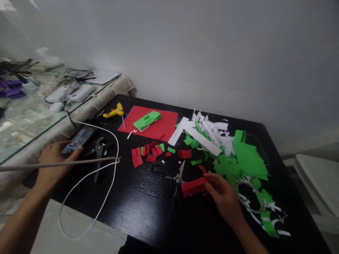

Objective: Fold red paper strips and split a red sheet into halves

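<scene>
At the table's left side, my left hand (54, 157) has its thumb and fingers round the near end of a dark rectangular device (79, 140) with a shiny face; its exact kind is unclear. A folded red paper strip (194, 187) is pinched in my right hand (221, 194), low over the table right of centre. Just left of that strip lie open scissors (178, 178), partly lost against the black surface. Small folded red paper pieces (137, 157) and green bits sit beyond them. Pliers (99, 155) rest right of the device.
A yellow glue gun (115, 111) lies at the back left, beside a red sheet (169, 121) bearing folded green paper (147, 120). White and green scraps (206, 132) and a tape ring (250, 195) cover the right. A white cable (115, 176) loops over the front left edge.
</scene>
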Action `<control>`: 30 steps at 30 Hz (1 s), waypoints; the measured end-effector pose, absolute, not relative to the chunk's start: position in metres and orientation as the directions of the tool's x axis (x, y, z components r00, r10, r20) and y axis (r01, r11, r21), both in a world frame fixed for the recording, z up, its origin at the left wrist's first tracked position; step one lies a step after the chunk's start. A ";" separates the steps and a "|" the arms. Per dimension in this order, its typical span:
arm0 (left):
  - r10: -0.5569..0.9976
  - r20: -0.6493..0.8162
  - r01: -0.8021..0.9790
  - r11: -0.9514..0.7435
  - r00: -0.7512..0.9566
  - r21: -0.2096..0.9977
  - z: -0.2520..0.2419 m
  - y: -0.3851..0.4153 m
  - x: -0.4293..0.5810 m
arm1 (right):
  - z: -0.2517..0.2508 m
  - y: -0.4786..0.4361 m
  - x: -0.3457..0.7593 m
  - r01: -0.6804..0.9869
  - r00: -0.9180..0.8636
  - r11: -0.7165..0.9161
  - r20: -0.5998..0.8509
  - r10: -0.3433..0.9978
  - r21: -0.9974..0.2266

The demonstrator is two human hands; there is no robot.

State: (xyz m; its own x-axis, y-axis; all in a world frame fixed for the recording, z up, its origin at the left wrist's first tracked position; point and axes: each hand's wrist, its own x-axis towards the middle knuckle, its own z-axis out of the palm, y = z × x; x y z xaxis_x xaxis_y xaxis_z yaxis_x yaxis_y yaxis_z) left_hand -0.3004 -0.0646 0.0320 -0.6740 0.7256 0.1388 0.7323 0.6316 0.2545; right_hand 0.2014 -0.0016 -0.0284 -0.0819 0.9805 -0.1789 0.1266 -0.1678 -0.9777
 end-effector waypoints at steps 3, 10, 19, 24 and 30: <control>0.555 0.022 0.344 0.483 -0.832 0.805 0.046 -0.092 -0.277 | -0.030 -0.001 0.202 0.117 -0.089 -0.165 -0.176 0.980 -0.979; 0.769 -0.199 0.129 0.151 0.608 0.980 0.054 -0.119 -0.173 | -0.029 -0.001 0.204 0.106 -0.123 -0.169 -0.182 0.976 -0.980; 0.981 0.099 0.293 -0.144 0.164 0.945 0.026 -0.012 -0.025 | -0.026 0.003 0.208 0.070 -0.092 -0.195 -0.201 0.975 -0.978; 0.959 0.249 0.359 -0.281 0.134 0.890 0.002 0.006 -0.014 | -0.026 0.001 0.201 -0.073 -0.114 -0.332 -0.323 0.939 -0.940; 0.860 0.447 0.367 -0.509 0.245 0.778 -0.020 -0.007 -0.017 | -0.018 0.006 0.183 -0.113 -0.179 -0.339 -0.317 0.931 -0.934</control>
State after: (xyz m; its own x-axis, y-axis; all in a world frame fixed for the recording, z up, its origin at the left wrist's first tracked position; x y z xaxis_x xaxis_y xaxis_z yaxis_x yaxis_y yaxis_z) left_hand -0.0167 -0.0073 -0.0200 0.2455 0.8601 0.4471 0.3673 -0.5094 0.7782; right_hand 0.1830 0.0061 -0.0179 -0.1789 0.9314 -0.3169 -0.1126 -0.3394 -0.9339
